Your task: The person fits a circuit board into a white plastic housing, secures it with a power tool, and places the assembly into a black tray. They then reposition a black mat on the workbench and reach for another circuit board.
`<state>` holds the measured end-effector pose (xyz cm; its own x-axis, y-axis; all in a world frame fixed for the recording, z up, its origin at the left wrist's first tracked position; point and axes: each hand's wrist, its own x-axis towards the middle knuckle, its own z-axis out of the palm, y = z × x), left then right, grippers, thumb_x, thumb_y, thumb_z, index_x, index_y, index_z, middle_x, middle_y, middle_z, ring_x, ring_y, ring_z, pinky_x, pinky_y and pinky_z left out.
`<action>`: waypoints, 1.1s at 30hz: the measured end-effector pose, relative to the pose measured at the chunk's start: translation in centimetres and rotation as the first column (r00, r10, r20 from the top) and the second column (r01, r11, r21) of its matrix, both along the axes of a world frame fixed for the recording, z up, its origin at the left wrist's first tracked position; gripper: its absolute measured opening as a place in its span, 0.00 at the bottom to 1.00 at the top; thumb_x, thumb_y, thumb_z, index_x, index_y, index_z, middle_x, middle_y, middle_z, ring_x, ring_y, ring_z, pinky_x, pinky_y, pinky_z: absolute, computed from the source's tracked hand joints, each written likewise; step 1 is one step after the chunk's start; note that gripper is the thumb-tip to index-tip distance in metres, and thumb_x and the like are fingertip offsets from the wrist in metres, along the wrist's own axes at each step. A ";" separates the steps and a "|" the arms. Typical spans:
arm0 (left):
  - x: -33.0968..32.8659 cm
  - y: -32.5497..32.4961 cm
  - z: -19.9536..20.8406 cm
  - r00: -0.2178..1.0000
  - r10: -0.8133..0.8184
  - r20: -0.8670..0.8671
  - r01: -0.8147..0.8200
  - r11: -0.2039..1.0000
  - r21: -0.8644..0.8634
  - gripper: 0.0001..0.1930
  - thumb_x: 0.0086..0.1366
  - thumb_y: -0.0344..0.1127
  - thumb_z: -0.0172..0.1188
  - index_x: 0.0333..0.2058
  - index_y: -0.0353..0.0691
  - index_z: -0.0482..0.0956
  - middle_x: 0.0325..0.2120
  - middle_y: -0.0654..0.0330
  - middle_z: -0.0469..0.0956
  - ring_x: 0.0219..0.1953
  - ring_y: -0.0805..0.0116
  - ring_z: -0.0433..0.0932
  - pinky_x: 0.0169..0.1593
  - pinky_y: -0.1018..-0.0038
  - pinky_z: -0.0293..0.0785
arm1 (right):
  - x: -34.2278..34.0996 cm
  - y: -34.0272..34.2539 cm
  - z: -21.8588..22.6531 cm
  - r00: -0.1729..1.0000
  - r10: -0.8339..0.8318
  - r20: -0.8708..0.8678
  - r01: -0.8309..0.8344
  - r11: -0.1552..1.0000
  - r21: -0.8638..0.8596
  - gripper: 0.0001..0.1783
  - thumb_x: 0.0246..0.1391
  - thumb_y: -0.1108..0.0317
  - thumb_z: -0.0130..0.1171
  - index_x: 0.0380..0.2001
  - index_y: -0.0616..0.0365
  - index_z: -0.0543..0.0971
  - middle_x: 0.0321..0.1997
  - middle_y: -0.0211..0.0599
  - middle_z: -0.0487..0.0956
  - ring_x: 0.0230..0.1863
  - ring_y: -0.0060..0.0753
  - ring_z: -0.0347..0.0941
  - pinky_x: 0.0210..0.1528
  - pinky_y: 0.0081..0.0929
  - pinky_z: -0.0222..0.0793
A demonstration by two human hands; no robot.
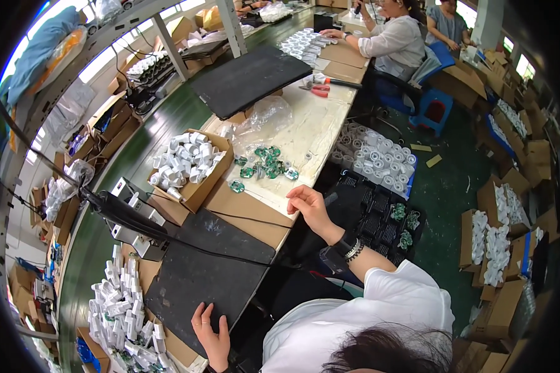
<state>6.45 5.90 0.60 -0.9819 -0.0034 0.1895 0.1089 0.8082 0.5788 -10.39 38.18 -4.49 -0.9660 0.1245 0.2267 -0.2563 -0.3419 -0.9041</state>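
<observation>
Workbench [330, 133] running diagonally from lower left to upper right of the frame, surface pale and papered in the middle. Left hand [210, 332] at lower centre, lying flat with fingers spread on a black mat [199, 273], gripping nothing. Right hand [310, 206] just right of centre, raised at the bench edge, fingers loosely curled with thumb and forefinger close together; cannot tell whether anything small is pinched between them. Nearest to it, slightly up and left, a scatter of small green circuit boards [266, 164] on the pale surface, one stray board [236, 186] lying apart toward the cardboard. Left of those, an open cardboard box [208, 180] full of white plastic housings [185, 159]. Heap of white plug-like parts [123, 311] at lower left beside the mat. Tray of white round parts [379, 155] below the bench at right. Another person [395, 40] seated at the top of the frame.
</observation>
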 end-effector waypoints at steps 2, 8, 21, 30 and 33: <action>0.1 -0.5 -1.1 0.999 0.011 -0.038 -0.013 0.999 -0.048 0.18 0.54 0.28 0.56 0.45 0.35 0.70 0.49 0.51 0.65 0.50 0.54 0.64 0.54 0.67 0.59 | 0.7 0.4 -0.5 0.999 -0.021 0.035 0.020 1.000 0.021 0.06 0.55 0.73 0.46 0.32 0.62 0.72 0.22 0.31 0.74 0.25 0.20 0.69 0.30 0.17 0.65; -0.4 -0.1 -2.1 0.993 0.061 -0.106 -0.065 0.997 -0.036 0.17 0.54 0.28 0.56 0.45 0.36 0.71 0.47 0.51 0.66 0.50 0.54 0.64 0.53 0.66 0.59 | 1.0 3.4 -1.7 0.992 -0.086 0.093 0.087 0.996 -0.004 0.08 0.56 0.70 0.43 0.31 0.61 0.72 0.22 0.32 0.74 0.24 0.21 0.69 0.29 0.17 0.65; -0.5 0.3 -2.7 0.991 0.057 -0.124 -0.067 0.995 -0.078 0.16 0.57 0.29 0.54 0.45 0.36 0.71 0.48 0.52 0.66 0.50 0.54 0.63 0.53 0.65 0.59 | 2.9 16.9 -7.2 0.757 -0.647 -0.091 0.600 0.634 0.488 0.14 0.54 0.63 0.50 0.36 0.63 0.71 0.39 0.40 0.72 0.40 0.28 0.69 0.42 0.26 0.66; -0.6 0.5 -2.7 0.986 0.067 -0.151 -0.087 0.989 -0.124 0.15 0.60 0.31 0.52 0.46 0.37 0.71 0.49 0.52 0.66 0.50 0.55 0.64 0.52 0.66 0.59 | 8.0 16.3 -10.0 0.681 -0.633 0.368 0.400 0.742 0.537 0.33 0.47 0.60 0.60 0.52 0.65 0.60 0.51 0.42 0.67 0.53 0.34 0.64 0.54 0.29 0.60; -0.7 0.8 -2.6 0.988 0.062 -0.145 -0.080 0.990 -0.116 0.14 0.59 0.30 0.53 0.45 0.37 0.72 0.48 0.53 0.66 0.50 0.55 0.64 0.52 0.66 0.59 | 7.4 14.5 -9.7 0.765 -0.412 0.495 0.220 0.889 0.401 0.35 0.46 0.60 0.61 0.53 0.63 0.58 0.44 0.37 0.70 0.46 0.30 0.68 0.46 0.27 0.65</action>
<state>5.73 6.67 -1.97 -0.9436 -0.0409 0.3286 0.1219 0.8798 0.4595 -2.97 52.72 -14.15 -0.8486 0.4643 -0.2536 0.2764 -0.0198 -0.9608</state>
